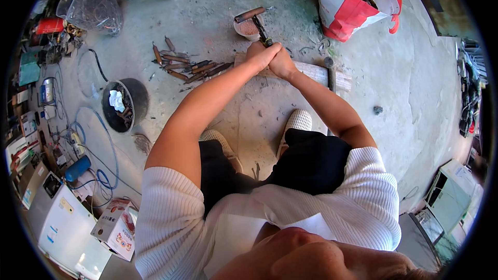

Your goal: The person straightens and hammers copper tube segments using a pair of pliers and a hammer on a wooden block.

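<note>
Both arms reach forward, and my hands come together above a wooden block [311, 74] on the floor. My left hand [258, 56] and my right hand [282, 62] are closed around the handles of pliers [261, 31]. In the jaws of the pliers sits a brown metal tube [250, 15] with a thin end pointing right. Beneath the pliers stands a small bowl [244, 30] with reddish bits in it. A hammer [331, 77] lies across the block, right of my right hand. Several similar brown tubes [194, 67] form a loose pile at the left.
A black bucket [139, 101] with scrap and a white crumpled piece stands left. At the far right is a red-and-white bag [353, 18] filled with pieces. A dark lump [378, 110] lies on the floor. Hoses [106, 140], a box [116, 228] and clutter line the left.
</note>
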`<state>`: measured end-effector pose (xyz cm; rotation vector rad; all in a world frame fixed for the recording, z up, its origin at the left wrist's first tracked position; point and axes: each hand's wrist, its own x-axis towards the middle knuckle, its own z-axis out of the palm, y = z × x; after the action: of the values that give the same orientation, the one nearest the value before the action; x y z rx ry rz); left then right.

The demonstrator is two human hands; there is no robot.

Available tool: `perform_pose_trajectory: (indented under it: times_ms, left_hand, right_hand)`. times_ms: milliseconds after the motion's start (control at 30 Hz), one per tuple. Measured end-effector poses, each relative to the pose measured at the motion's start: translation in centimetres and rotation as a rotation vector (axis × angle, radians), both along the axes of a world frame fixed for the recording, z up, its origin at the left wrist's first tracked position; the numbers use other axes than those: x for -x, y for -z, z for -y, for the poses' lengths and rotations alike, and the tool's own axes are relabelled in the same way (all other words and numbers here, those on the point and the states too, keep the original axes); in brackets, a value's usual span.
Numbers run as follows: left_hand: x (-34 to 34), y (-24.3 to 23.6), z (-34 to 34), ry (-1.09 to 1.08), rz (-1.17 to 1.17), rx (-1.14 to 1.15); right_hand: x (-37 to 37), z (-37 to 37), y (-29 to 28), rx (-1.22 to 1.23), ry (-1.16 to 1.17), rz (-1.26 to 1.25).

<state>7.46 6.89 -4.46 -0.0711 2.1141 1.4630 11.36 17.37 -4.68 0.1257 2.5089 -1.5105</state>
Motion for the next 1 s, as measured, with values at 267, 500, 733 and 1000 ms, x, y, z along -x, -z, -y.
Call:
perform_pose_trajectory:
  times_ms: [267, 500, 733, 1000]
  left_hand:
    - [-0.2, -1.2, -0.2, 0.000, -0.104, 0.026]
    - [-0.8, -2.5, 0.0, -0.032, -0.120, 0.094]
    - [0.5, -3.7, 2.0, 0.307, 0.164, -0.379]
    - [6.1, -6.3, 11.0, 0.702, 0.432, 0.271]
  right_hand:
    - [-0.5, 0.2, -2.9, -0.113, 0.067, -0.028]
    - [-0.7, 0.3, -3.3, -0.201, -0.016, 0.010]
    - [-0.8, 0.1, -2.5, -0.056, 0.077, -0.187]
    - [0.6, -2.8, -4.9, -0.340, 0.125, -0.108]
